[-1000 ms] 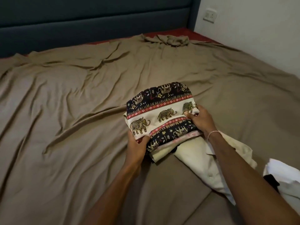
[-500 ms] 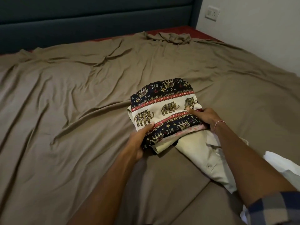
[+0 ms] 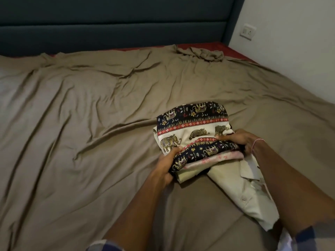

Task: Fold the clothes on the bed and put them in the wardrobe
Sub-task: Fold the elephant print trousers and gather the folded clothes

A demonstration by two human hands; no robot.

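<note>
A folded elephant-print garment [image 3: 192,124], black, cream and red, tops a small stack on the brown bedsheet [image 3: 81,124]. Under it lie a pink-patterned folded piece [image 3: 215,157] and a beige folded piece [image 3: 192,173]. My left hand [image 3: 165,164] grips the stack's near left corner, thumb on top and fingers beneath. My right hand [image 3: 237,140] grips the stack's right edge, fingers curled over the print. A cream button shirt [image 3: 244,192] lies folded just to the right, partly under my right forearm.
A dark teal headboard [image 3: 116,29] runs along the far side. A white wall [image 3: 290,60] with a socket [image 3: 248,32] borders the bed on the right. Red mattress [image 3: 208,47] shows at the far corner, where the sheet is bunched.
Both hands have slid lower round the stack's near edges, the left moving from under the corner to gripping it. The white cloth at the right edge has left the view.
</note>
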